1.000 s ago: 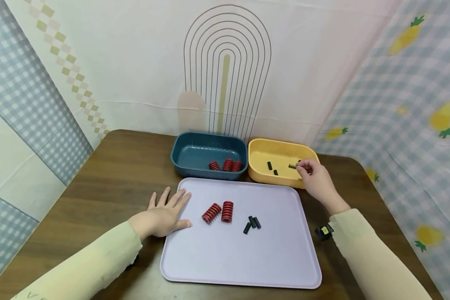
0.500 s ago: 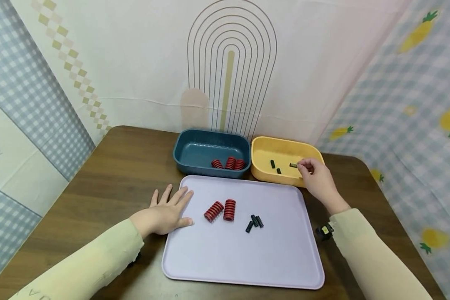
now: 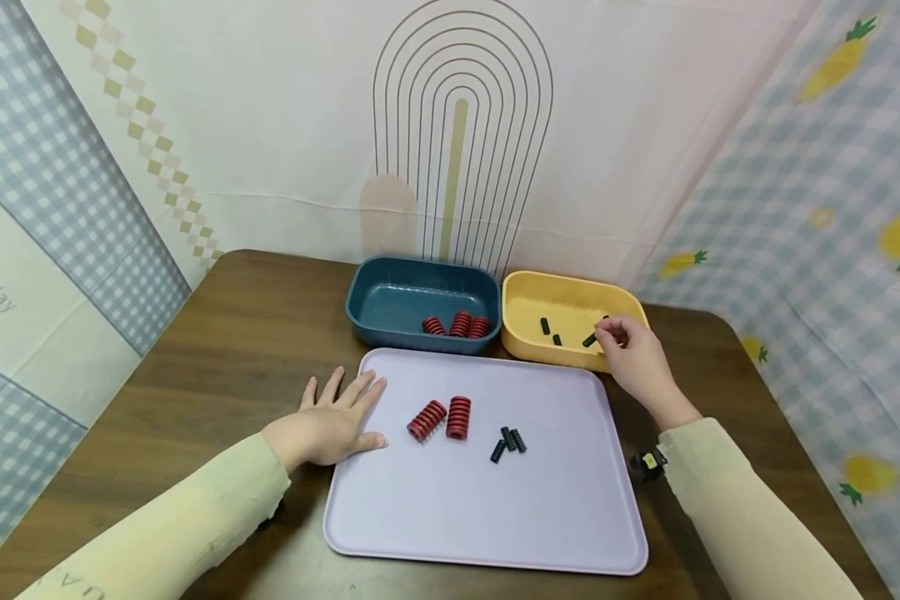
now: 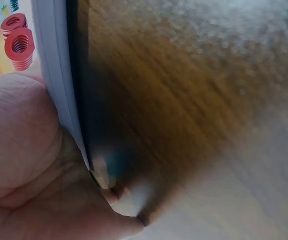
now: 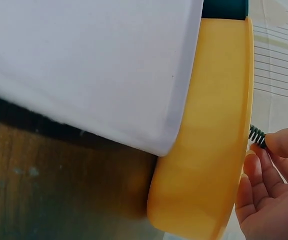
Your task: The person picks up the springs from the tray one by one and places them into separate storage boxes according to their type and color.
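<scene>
Over the yellow bin (image 3: pixel 521 346), my right hand (image 3: pixel 636 362) pinches a small dark coil spring (image 5: pixel 257 136) between thumb and fingertips; it points down and to the left in the head view. In the right wrist view the coils stick out beyond the thumb, by the bin's rim. My left hand (image 3: pixel 326 429) lies with fingers spread across the left edge of the lilac tray (image 3: pixel 480 517). On that tray, two thick red springs (image 3: pixel 458 417) lie near the middle, and several small dark springs (image 3: pixel 508 438) lie grouped to their right.
A blue bin (image 3: pixel 390 336) touches the tray's far side, left of the yellow one, with several red springs (image 3: pixel 461 323) at its right end. More small dark springs (image 3: pixel 545 326) lie in the yellow bin. A brown wooden table (image 3: pixel 217 333) carries everything, with patterned cloth (image 3: pixel 285 125) behind.
The dark spring in my right hand has tilted from nearly level to slanting downward. My left hand stays on the tray edge. The head view has shifted slightly.
</scene>
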The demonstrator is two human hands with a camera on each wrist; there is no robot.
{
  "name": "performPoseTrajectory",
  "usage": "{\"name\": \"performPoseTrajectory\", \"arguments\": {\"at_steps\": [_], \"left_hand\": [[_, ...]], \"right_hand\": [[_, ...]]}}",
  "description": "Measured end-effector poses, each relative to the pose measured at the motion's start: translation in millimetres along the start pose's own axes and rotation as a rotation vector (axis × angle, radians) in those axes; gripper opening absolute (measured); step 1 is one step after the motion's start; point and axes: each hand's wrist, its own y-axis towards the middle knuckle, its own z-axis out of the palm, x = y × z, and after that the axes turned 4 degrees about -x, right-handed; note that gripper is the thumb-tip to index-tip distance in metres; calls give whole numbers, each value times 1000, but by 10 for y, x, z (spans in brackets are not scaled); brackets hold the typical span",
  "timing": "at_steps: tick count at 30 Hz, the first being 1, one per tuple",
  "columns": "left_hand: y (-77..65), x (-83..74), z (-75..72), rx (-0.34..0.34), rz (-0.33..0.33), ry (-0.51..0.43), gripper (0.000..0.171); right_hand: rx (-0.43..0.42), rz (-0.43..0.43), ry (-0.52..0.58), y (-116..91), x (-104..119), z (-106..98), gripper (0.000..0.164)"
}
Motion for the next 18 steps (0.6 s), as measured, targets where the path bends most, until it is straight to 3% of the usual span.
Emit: {"name": "performPoseTrajectory", "arguments": {"at_steps": [6, 10, 18], "left_hand": [[-8, -19, -39, 30, -5, 1, 91], [-13, -31, -61, 11, -2, 6, 91], [-27, -33, -76, 27, -5, -3, 90]], "right_hand": [[-29, -5, 14, -21, 45, -46, 28], [-65, -41, 59, -45, 125, -64, 29], [-45, -125, 149, -79, 286, -24, 29]]}}
